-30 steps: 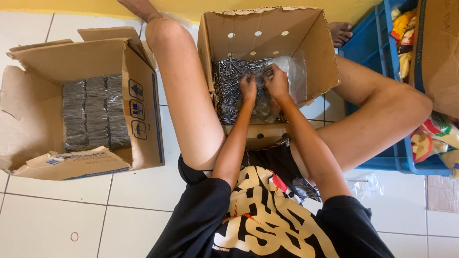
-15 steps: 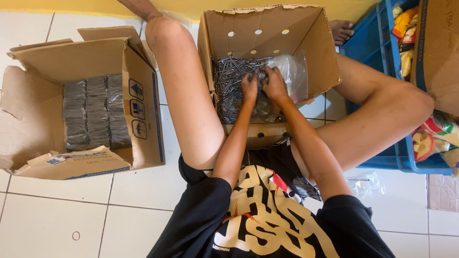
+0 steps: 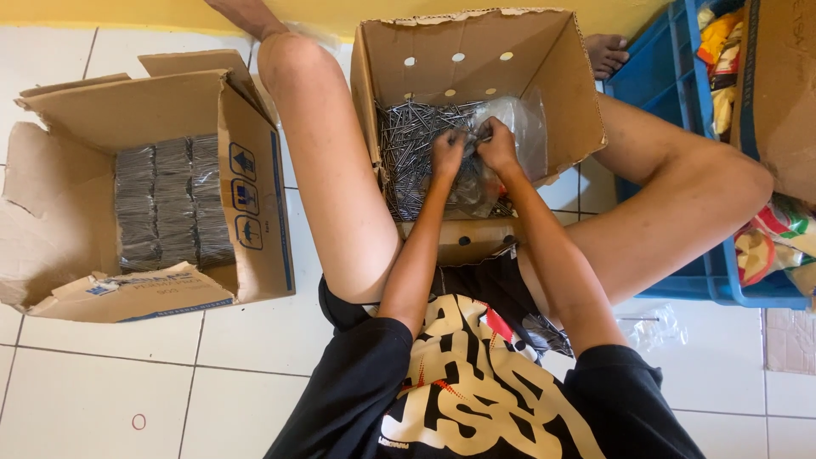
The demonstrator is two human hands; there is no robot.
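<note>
I sit on the floor with a cardboard box [image 3: 557, 102] between my legs. It holds a heap of loose metal nails [image 3: 408, 157] on a clear plastic liner. My left hand [image 3: 448, 153] and my right hand [image 3: 497, 144] meet over the heap, both pinching a clear plastic bag [image 3: 476, 191] with nails in it. The bag hangs just below my fingers, above the box's near wall. Whether loose nails are also in my fingers is hidden.
A second open cardboard box [image 3: 255, 195] at my left holds rows of packed nail bundles [image 3: 170, 204]. A blue plastic crate [image 3: 680, 170] with colourful packets stands at the right. Clear plastic bags [image 3: 650, 327] lie on the white tile floor by my right hip.
Both hands have stayed over the nail heap, shifting only slightly as they work the bag. Boxes and legs have not moved.
</note>
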